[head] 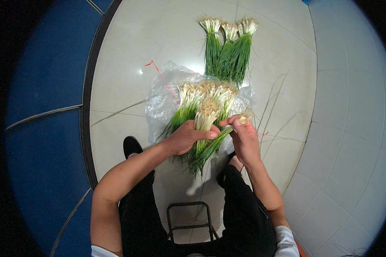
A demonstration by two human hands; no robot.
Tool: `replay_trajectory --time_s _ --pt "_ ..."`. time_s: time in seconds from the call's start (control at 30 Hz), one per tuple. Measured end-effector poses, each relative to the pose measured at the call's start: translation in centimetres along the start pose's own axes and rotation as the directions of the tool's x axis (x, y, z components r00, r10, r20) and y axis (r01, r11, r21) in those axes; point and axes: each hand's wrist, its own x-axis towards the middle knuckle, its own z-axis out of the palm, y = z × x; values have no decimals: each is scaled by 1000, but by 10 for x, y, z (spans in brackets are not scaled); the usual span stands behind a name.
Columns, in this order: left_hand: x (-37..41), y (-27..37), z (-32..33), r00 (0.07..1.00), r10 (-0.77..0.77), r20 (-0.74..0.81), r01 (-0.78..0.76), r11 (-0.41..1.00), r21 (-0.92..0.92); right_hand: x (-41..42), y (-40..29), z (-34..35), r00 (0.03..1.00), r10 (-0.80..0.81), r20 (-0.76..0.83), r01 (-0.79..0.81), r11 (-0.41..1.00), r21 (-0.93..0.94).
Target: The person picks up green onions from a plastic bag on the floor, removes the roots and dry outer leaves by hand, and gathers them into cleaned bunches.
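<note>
My left hand is closed around a bunch of thin green onions, with the roots pointing away from me and the green leaves hanging towards me. To its right, my right hand pinches a few more stalks near their roots; their leaves slant down across the held bunch. Just beyond my hands, a pile of loose green onions lies on a crumpled clear plastic bag on the floor. Three tied bundles of green onions rest farther off on the tiles.
Dried plant strips lie at the left, and long thin strands at the right. Pink string lies by the bag. A metal frame stands between my legs. Blue panels are at the left, a tiled wall at the right.
</note>
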Motion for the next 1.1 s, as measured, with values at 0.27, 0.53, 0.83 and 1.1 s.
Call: replay_trajectory --time_s 0.27,0.53,0.83,1.1 --pt "-1 9 -6 998 -24 56 30 993 -115 7 -13 -6 986 164 11 -160 946 282" --pt "0 -1 -6 997 8 78 -8 1000 2 8 -11 27 976 219 -10 -219 975 26" --pt "-2 1 -8 992 15 129 -9 999 -51 8 -6 8 962 268 47 -270 963 27" --pt "-4 7 1 998 24 -65 -34 986 -163 8 -1 7 977 214 -18 -210 971 116"
